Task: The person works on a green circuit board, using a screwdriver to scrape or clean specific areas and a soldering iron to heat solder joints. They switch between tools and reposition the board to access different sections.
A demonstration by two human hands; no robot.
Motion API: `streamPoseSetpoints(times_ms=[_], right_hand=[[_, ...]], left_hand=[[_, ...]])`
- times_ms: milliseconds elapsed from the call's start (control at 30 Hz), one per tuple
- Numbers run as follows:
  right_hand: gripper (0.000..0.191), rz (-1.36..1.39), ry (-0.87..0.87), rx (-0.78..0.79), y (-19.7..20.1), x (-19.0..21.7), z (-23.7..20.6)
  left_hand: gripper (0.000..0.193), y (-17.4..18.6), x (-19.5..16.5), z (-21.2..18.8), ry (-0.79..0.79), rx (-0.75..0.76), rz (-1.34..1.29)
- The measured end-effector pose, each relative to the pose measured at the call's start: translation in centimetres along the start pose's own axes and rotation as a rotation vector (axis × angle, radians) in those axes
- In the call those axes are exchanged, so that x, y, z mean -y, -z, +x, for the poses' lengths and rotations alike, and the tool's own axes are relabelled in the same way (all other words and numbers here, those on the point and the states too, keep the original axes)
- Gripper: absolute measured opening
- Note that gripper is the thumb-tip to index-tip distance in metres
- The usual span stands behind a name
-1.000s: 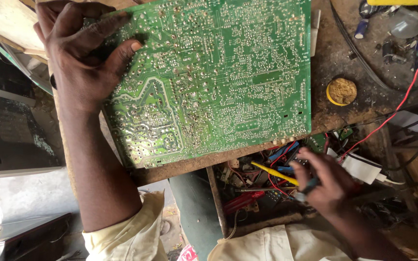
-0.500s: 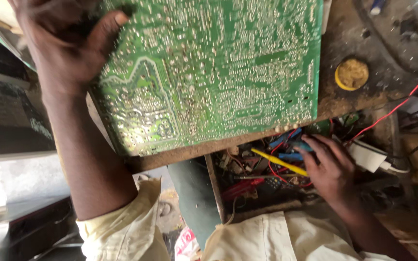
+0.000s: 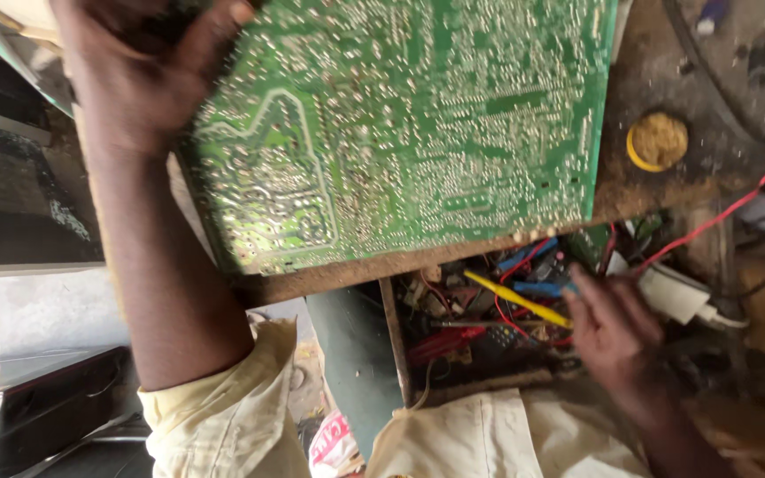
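The left hand (image 3: 139,84) clamps the green board (image 3: 400,133) at its ten o'clock corner, fingers curled over the edge; the board lies solder side up on the table (image 3: 657,190). A yellow tin (image 3: 657,142) sits at the board's three o'clock. The right hand (image 3: 613,332), nearer the drawer (image 3: 489,310), spreads loose fingers over the clutter, holding nothing I can make out. A yellow tool (image 3: 515,301) lies just at its ten o'clock, long axis running ten to four, among red and blue wires (image 3: 524,261).
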State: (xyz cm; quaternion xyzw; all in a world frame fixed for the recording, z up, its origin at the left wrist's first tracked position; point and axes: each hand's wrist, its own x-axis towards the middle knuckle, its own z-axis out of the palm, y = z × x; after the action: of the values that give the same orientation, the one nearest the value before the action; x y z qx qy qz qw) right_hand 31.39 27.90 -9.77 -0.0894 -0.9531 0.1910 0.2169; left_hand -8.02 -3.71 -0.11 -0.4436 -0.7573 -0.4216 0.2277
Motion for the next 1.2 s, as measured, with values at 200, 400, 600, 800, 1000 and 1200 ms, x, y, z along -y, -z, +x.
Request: streamPoseSetpoints(times_ms=[200,400,600,800,1000,1200], right_hand=[[0.033,-0.037,0.099,-0.04,-1.3,0.3,0.3],[0.034,-0.041,0.113,-0.051,-1.6,0.1,0.3],[0.032,-0.053,0.104,-0.096,-1.8,0.1,0.0],[0.033,-0.09,0.1,-0.093,-2.0,0.1,-0.2],[0.033,-0.09,0.106,-0.089,-2.0,0.3,-0.2],[0.032,-0.083,0.112,-0.099,-2.0,0.5,-0.3]], left_hand=[[0.034,-0.7,0.1,0.0,0.05,-0.009,-0.155],[0.032,-0.6,0.5,-0.2,-0.008,-0.008,-0.109],[0.029,-0.2,0.5,0.1,-0.084,0.007,-0.04],[0.027,0.0,0.1,0.3,-0.123,0.003,-0.011],[0.025,0.0,0.1,0.2,-0.124,-0.014,-0.012],[0.031,-0.6,1.0,-0.6,-0.016,-0.017,-0.144]])
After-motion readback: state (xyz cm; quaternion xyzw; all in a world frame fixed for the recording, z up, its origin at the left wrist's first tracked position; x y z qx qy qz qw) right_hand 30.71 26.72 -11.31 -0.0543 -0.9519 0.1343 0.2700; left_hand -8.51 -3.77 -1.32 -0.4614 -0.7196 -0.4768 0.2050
